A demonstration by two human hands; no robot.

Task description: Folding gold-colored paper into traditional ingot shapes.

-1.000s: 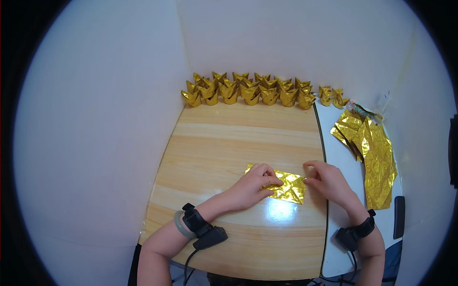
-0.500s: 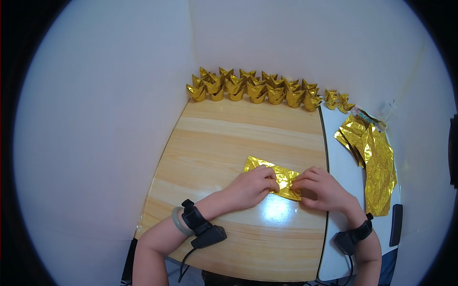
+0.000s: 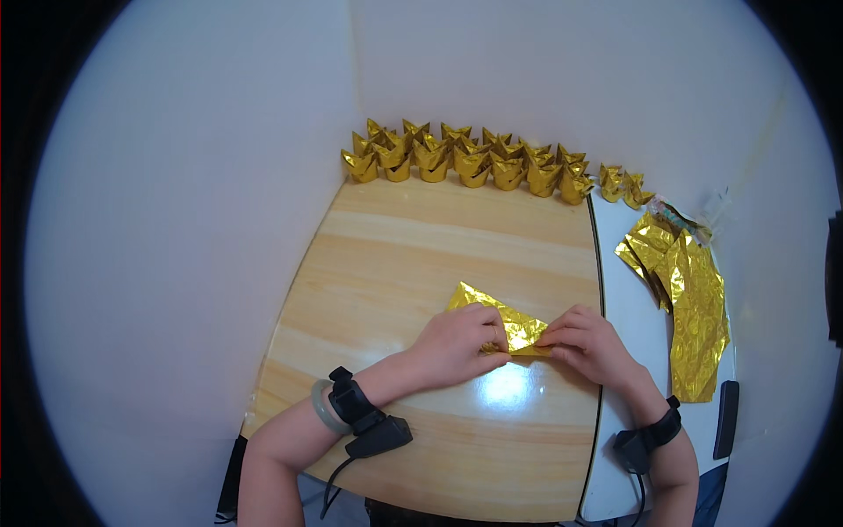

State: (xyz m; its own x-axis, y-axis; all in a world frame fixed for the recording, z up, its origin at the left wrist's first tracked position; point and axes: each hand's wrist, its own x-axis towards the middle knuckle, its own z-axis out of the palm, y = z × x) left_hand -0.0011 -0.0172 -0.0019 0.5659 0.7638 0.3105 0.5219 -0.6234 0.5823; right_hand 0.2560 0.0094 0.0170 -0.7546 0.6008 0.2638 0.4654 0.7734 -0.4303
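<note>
A sheet of shiny gold foil paper [image 3: 518, 327] lies on the wood-grain table, its near edge folded up in a narrow strip. My left hand [image 3: 464, 344] is closed on that near edge, thumb and fingers pinching it around the middle. At the sheet's right end, my right hand [image 3: 590, 344] pinches the corner between thumb and fingertips. The far left corner of the paper points away from me, uncovered by either hand. Part of the fold is hidden under my left fingers.
Along the far edge of the table [image 3: 421, 457] stand rows of folded gold paper ingots [image 3: 474, 165], with a few more [image 3: 612, 181] on the white surface at right. Loose gold sheets [image 3: 698, 321] are piled there, near a dark flat bar [image 3: 726, 420]. White walls enclose the back and left.
The sheet's near edge has been turned up and its right end has narrowed. My left thumb has extended along the fold, and my right hand has shifted slightly.
</note>
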